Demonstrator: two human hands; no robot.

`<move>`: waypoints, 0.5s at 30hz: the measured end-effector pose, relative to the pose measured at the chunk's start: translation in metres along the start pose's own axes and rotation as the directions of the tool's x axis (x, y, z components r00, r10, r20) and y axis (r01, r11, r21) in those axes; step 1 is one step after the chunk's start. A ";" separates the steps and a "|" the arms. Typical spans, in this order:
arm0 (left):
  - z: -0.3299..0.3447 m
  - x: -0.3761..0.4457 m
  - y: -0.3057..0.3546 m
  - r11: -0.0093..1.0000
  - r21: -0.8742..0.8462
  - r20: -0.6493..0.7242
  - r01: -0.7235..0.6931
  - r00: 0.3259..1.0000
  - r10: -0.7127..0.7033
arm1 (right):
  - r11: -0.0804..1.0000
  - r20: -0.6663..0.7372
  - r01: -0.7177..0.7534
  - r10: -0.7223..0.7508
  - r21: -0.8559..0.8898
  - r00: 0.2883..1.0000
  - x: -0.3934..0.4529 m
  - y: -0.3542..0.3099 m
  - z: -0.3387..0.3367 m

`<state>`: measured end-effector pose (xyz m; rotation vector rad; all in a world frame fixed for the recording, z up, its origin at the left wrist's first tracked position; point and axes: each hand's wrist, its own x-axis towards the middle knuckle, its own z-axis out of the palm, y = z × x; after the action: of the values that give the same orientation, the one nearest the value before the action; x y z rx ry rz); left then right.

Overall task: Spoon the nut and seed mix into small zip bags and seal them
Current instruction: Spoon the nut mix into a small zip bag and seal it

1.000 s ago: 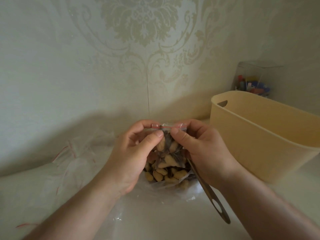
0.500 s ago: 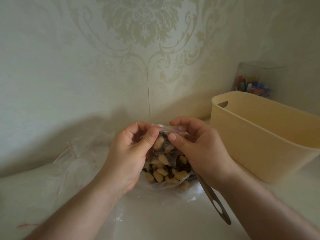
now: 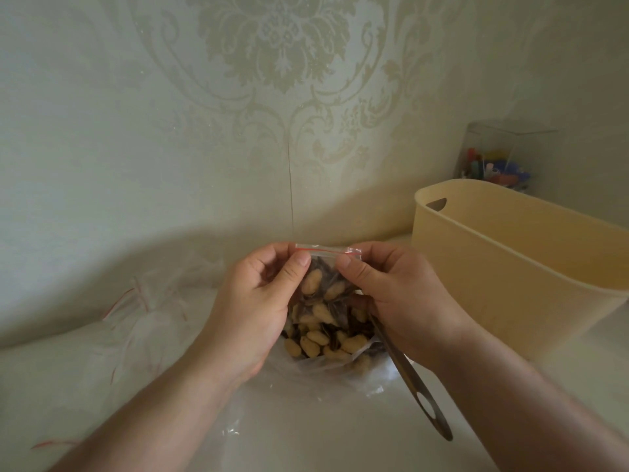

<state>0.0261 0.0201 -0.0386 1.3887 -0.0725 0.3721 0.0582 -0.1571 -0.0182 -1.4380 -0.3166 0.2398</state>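
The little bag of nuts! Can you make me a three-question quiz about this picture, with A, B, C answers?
1. Where is the beige tub?
A. right of the hands
B. left of the hands
C. under the hands

2. What colour is the strip along the top of the small zip bag?
A. blue
B. red
C. green

3. What are the hands doing?
A. lying flat
B. holding a cup
C. pinching the bag's top

Answers: 1 A, it stands at the right by the wall. 2 B, a red line runs across. 3 C, the left hand and right hand both pinch the top edge.
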 end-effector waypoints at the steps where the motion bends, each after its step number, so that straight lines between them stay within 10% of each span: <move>1: 0.000 0.000 0.000 1.000 0.021 0.004 -0.011 1.000 0.011 | 1.000 0.004 0.000 0.000 -0.009 1.000 0.001 0.000 0.000; 15: 0.000 0.000 -0.002 0.998 0.031 0.017 -0.049 0.999 0.049 | 1.000 -0.076 0.013 -0.014 -0.010 0.997 0.001 0.001 0.003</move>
<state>0.0271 0.0197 -0.0402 1.4236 -0.1148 0.4043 0.0580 -0.1537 -0.0187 -1.4505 -0.2659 0.1724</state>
